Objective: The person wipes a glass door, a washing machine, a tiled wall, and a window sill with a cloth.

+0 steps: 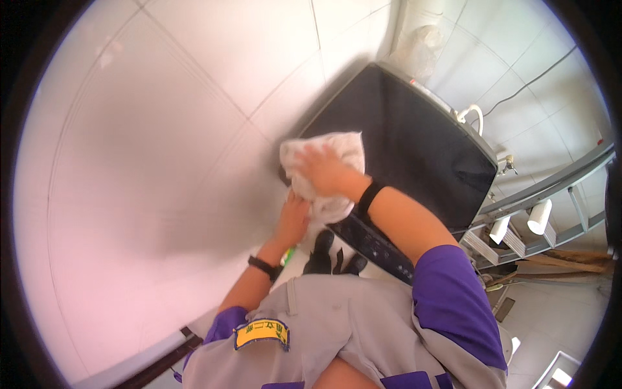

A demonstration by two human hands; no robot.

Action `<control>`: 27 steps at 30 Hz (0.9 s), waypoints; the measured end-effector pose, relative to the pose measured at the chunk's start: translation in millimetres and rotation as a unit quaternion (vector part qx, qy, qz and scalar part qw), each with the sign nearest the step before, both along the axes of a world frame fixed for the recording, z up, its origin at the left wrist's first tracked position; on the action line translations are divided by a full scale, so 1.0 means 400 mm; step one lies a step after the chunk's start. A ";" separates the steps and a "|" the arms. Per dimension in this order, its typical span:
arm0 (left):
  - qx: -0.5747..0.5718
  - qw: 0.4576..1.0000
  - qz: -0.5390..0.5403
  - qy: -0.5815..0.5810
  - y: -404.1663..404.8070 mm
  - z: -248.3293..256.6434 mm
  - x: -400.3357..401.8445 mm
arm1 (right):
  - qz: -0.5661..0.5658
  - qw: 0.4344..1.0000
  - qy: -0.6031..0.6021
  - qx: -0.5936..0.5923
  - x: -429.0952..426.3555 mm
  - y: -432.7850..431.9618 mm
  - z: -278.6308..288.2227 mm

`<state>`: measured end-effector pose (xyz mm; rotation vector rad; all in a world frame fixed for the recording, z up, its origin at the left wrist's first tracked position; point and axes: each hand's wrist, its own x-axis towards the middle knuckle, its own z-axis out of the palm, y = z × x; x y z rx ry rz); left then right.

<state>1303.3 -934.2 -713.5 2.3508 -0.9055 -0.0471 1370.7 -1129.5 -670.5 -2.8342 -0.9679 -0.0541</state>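
A white cloth (352, 150) lies bunched over the left front corner of a black-topped appliance (413, 136), apparently a top-loading washing machine. My right hand (323, 170) presses down on the cloth, its blurred fingers spread across it. Just below, my left hand (294, 219) touches the cloth's lower edge by the appliance's corner. Its fingertips are partly hidden, so its grip is unclear. A dark panel strip (374, 248) with small pale markings runs along the appliance's front edge.
A tiled wall (160, 146) rises close on the left. Behind the appliance are a white hose (476, 114), a tap (508, 165) and a plastic-wrapped pipe (420, 48). A metal ladder (529, 209) leans at the right, near wooden pieces (568, 262). My shoes (323, 248) show below.
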 end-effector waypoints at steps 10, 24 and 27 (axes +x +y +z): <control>0.046 0.987 -0.023 -0.153 -0.223 0.082 -0.103 | -0.337 0.940 -0.005 -0.050 -0.247 -0.307 0.025; -0.019 0.988 0.085 -0.128 -0.029 -0.073 0.150 | -0.274 0.961 -0.031 -0.035 -0.172 0.067 0.001; -0.057 0.992 0.059 -0.092 0.038 -0.098 0.188 | -0.299 0.948 -0.112 -0.002 -0.151 0.152 -0.039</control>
